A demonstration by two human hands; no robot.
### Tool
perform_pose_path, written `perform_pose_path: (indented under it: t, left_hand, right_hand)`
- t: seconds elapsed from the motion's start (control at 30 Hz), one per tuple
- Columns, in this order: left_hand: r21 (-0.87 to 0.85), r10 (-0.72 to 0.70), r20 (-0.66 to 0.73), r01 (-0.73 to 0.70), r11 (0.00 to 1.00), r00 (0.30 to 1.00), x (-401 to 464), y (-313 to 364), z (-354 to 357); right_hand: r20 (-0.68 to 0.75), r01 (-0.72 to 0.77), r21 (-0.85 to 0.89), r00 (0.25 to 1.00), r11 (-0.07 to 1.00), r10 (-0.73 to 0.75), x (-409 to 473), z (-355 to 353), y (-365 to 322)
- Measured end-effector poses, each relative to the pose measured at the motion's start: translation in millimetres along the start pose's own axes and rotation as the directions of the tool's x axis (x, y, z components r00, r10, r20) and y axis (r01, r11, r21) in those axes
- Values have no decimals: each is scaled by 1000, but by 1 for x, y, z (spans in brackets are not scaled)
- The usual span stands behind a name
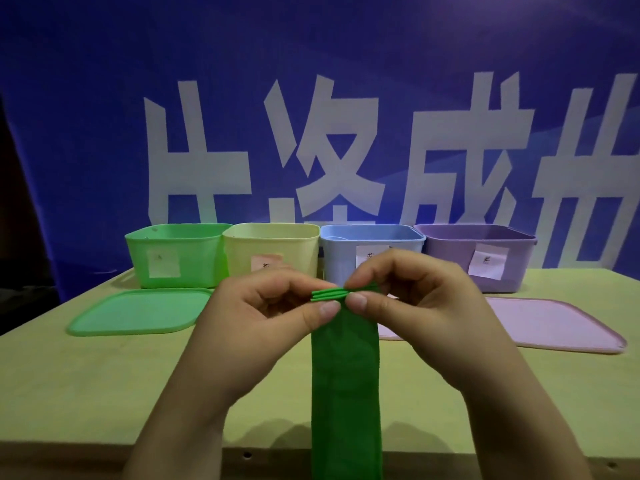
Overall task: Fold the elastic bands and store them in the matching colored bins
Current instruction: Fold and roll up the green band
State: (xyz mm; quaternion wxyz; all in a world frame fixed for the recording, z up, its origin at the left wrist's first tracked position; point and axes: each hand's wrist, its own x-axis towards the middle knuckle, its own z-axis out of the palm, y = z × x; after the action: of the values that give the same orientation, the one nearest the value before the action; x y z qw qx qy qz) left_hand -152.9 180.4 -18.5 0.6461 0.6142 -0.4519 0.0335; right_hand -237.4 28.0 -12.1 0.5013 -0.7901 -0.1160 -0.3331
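A wide green elastic band (346,393) hangs straight down past the table's front edge. Its top end is folded into several thin layers. My left hand (273,303) pinches those layers from the left and my right hand (412,289) pinches them from the right, thumbs nearly touching, held above the table. Behind the hands stand four open bins in a row: a green bin (173,254), a yellow bin (270,247), a blue bin (346,247) and a purple bin (485,258), each with a paper label.
A green lid (138,311) lies flat in front of the green bin. A pink-purple lid (554,323) lies in front of the purple bin. The tabletop (86,382) is pale yellow-green. A blue banner (104,116) with large white characters hangs behind the bins.
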Motion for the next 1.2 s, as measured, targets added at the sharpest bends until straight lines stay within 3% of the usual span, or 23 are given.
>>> perform_pose_path:
  t: [0.2,0.37,0.63,0.93,1.2]
  left_hand:
    - [-30,2,9,-1,1000,1000,4,-17,-2]
    - [38,24,67,-27,999,997,5,-23,-3]
    - [-90,28,-34,-31,995,999,0,-47,-1]
    - [-8,77,-43,-77,997,996,0,-55,7]
    - [-156,-133,114,150,976,984,-2,-62,11]
  right_hand:
    - [60,-64,12,996,998,64,-3,-7,16]
    - [-4,-18,-64,1000,998,18,-5,-3,25]
    - [-43,18,-71,999,997,-21,-10,9,44]
    - [5,45,-111,999,993,-45,-10,4,50]
    - [-99,144,-130,983,981,-157,-11,12,59]
